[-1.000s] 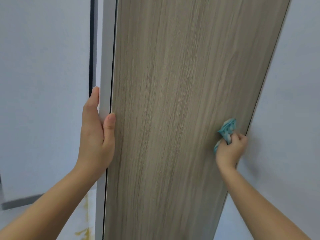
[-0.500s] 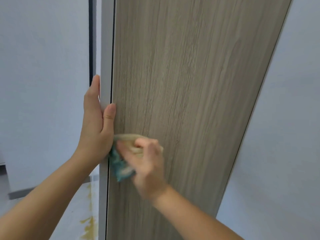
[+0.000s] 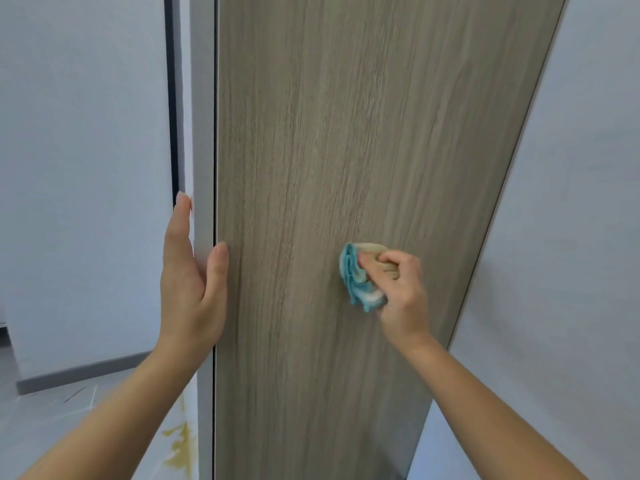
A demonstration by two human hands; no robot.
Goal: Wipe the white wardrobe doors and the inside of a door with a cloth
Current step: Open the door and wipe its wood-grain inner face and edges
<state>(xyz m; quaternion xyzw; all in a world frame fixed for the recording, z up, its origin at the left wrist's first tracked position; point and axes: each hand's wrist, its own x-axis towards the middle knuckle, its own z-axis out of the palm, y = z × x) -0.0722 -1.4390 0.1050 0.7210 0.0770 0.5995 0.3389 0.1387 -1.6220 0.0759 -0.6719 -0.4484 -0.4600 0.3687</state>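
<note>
The open wardrobe door (image 3: 311, 133) shows its wood-grain inner face and fills the middle of the view. Its white edge (image 3: 202, 133) runs down the left side. My left hand (image 3: 190, 282) holds that edge, thumb on the wood face and fingers behind the white edge. My right hand (image 3: 398, 289) grips a bunched blue and beige cloth (image 3: 360, 275) and presses it against the wood face, right of the door's middle.
A white wardrobe door (image 3: 571, 202) lies to the right, behind the open door. A white panel (image 3: 86, 168) with a dark vertical gap (image 3: 171, 98) stands to the left. Grey floor (image 3: 52, 410) and a yellow stain (image 3: 180, 445) show at lower left.
My right hand swept the cloth from the door's right edge across to the left edge beside my left hand, then back to right of the middle. My left hand kept its hold.
</note>
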